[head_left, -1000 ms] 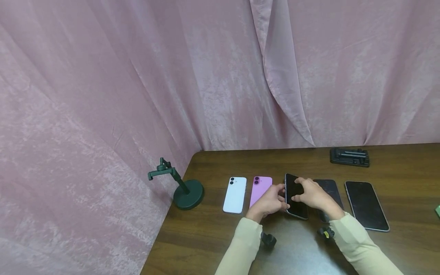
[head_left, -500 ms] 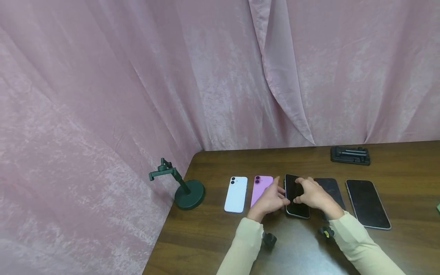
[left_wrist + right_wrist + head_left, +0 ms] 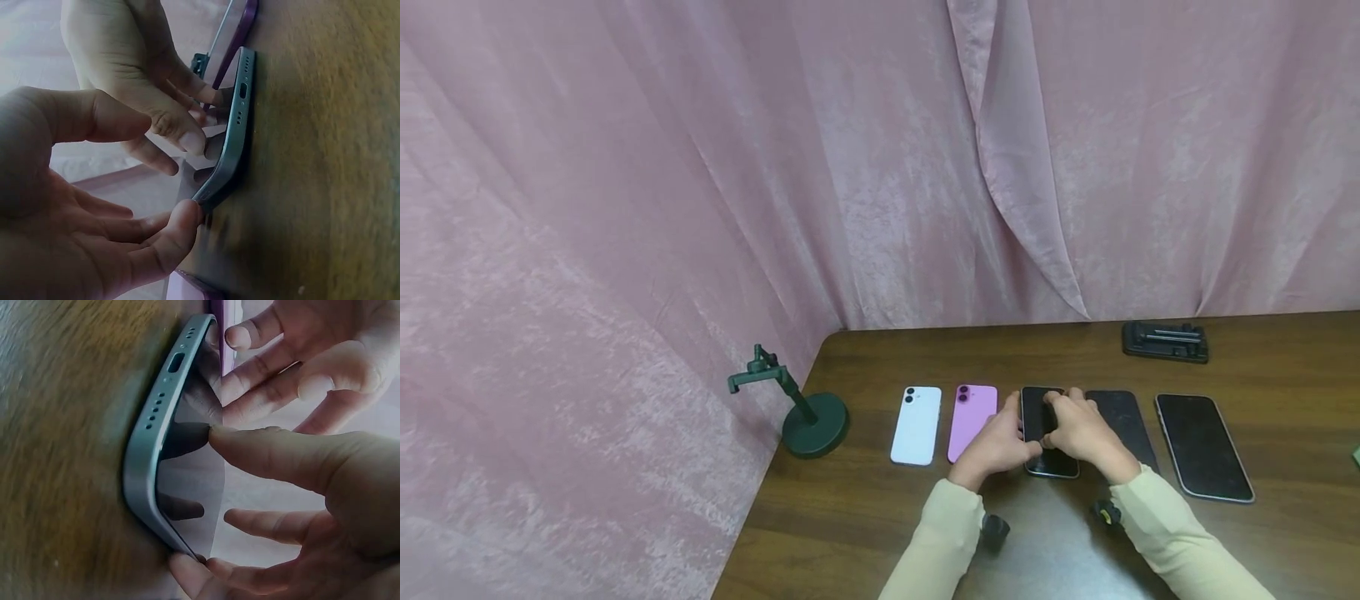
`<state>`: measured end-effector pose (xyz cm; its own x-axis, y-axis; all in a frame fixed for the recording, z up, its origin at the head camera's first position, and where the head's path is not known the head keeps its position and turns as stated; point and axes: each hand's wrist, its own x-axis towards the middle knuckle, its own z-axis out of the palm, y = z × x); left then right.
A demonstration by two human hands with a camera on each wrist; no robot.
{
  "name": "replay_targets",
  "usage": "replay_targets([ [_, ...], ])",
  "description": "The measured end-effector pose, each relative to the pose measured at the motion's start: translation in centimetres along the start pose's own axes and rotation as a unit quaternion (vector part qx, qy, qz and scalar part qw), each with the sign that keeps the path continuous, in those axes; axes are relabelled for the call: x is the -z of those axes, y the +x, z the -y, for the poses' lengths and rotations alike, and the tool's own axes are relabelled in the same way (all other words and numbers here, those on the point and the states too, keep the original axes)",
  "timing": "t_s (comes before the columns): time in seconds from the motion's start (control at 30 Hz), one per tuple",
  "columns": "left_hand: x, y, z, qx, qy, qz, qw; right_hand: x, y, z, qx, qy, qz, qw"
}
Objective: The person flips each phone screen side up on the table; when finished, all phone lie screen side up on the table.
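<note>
A black-screened smartphone (image 3: 1034, 410) lies screen up in the middle of a row of phones. My left hand (image 3: 1000, 442) is at its left side; in the left wrist view the fingertips (image 3: 185, 215) touch the phone's side edge, and the thumb is held away from it. From the right, my right hand (image 3: 1084, 429) reaches over the screen. In the right wrist view its fingertips (image 3: 187, 570) touch the opposite edge, with the thumb over the glass. The phone's silver bottom edge (image 3: 142, 465) shows a charging port. My right hand hides part of the screen.
To the left lie a lavender phone (image 3: 970, 412) and a white phone (image 3: 916, 425), backs up. Right are a dark phone (image 3: 1123, 421), partly covered, and a large black-screened phone (image 3: 1205, 446). A green stand (image 3: 815, 425) and a folded black stand (image 3: 1165, 342) are on the wooden table (image 3: 820, 517).
My left hand has shifted slightly right, its thumb now closer to my right hand. The middle phone has turned a little and sits straighter in the row.
</note>
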<state>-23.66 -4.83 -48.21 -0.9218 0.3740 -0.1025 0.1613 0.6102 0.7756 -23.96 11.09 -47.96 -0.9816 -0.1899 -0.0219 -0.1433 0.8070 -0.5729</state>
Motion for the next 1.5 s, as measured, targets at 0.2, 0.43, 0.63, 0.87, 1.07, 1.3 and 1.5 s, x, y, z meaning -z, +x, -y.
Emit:
replay_targets([
  [0.2,-0.1,-0.2,-0.3,0.005,0.019,0.008,0.9998,0.0,-0.1,0.2,-0.005,0.000,0.001,1.0000],
  [0.43,-0.2,-0.5,-0.7,0.029,0.022,0.036,0.9987,-0.1,-0.3,0.1,-0.013,0.001,0.006,0.9999],
  [0.63,-0.4,-0.5,-0.6,0.026,0.024,0.039,0.9986,-0.1,-0.3,0.2,-0.018,0.008,0.008,0.9998],
  [0.87,0.5,-1.1,0.3,0.012,0.006,0.023,0.9996,0.4,-0.1,0.7,-0.014,0.012,0.021,0.9996],
  [1.07,1.5,-1.5,0.9,0.022,-0.034,-0.005,0.9992,1.3,0.4,0.7,0.013,0.027,0.017,0.9994],
  [1.3,2.1,-1.3,1.8,-0.014,-0.118,-0.061,0.9910,1.8,1.5,1.2,0.100,0.084,0.002,0.9915],
  [1.5,3.3,-1.7,3.1,-0.031,-0.119,-0.091,0.9882,0.8,2.9,1.7,0.114,0.137,0.024,0.9838],
])
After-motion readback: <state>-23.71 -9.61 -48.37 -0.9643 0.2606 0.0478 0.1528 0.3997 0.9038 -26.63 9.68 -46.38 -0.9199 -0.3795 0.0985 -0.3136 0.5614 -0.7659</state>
